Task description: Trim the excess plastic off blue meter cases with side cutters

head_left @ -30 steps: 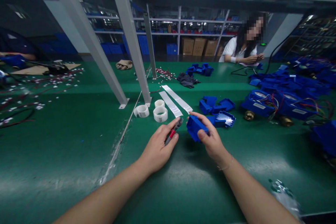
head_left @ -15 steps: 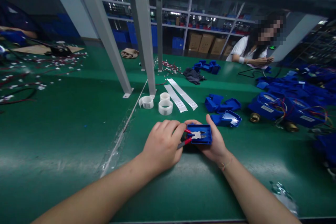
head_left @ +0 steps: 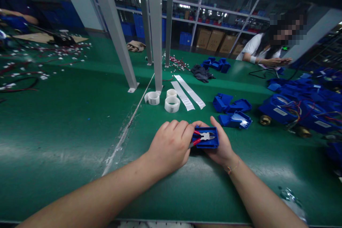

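Note:
My left hand point(head_left: 171, 146) is closed around the red-and-grey handles of a pair of diagonal cutters point(head_left: 206, 136). Their jaws stand apart over the inside of a small blue plastic housing point(head_left: 212, 145). That housing rests in my right hand point(head_left: 223, 144), thumb along its right side and fingers curled behind and under it. Whether the jaws touch the plastic I cannot tell. Just beyond my right hand lie more blue plastic housings point(head_left: 223, 103), one of them with a shiny white inside point(head_left: 242, 119).
Rolls of white labels point(head_left: 172, 104) and two label strips point(head_left: 189, 92) lie ahead on the green table point(head_left: 80, 128). Grey metal posts point(head_left: 155, 35) rise behind them. At right are blue units with brass fittings and wires point(head_left: 280, 108). A co-worker point(head_left: 262, 51) sits across the table.
The whole view has shifted slightly, so the table things appear a little further right and higher. Both hands keep their hold on the cutters and the housing.

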`<state>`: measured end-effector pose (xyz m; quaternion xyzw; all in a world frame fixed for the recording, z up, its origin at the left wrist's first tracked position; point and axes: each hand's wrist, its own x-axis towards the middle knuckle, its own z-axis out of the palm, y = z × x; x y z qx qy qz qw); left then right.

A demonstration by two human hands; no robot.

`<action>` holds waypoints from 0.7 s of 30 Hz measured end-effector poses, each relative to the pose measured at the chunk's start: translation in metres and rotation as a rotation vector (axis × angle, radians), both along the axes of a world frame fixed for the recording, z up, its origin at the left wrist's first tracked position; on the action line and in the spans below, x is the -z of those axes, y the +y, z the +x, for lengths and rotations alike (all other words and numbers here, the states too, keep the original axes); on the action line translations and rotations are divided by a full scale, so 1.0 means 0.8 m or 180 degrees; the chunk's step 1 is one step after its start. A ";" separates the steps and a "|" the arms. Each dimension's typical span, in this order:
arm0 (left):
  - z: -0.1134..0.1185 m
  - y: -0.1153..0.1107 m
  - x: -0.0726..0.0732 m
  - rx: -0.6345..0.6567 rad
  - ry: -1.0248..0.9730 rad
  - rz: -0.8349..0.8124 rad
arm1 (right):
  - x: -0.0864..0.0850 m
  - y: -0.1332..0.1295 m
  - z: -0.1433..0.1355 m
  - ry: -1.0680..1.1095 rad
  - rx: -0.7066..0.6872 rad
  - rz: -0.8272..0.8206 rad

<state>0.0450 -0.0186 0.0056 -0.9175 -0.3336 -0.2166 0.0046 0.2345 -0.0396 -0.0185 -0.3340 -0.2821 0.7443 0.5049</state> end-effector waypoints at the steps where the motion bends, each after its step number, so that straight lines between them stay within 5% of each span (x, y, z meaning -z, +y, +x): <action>1: 0.000 0.000 0.000 -0.0002 -0.0005 0.0006 | 0.000 0.000 0.000 -0.0001 0.0001 -0.0007; 21: 0.002 0.000 0.002 0.0023 -0.0012 -0.0004 | 0.000 0.001 -0.002 -0.0004 -0.0023 -0.0074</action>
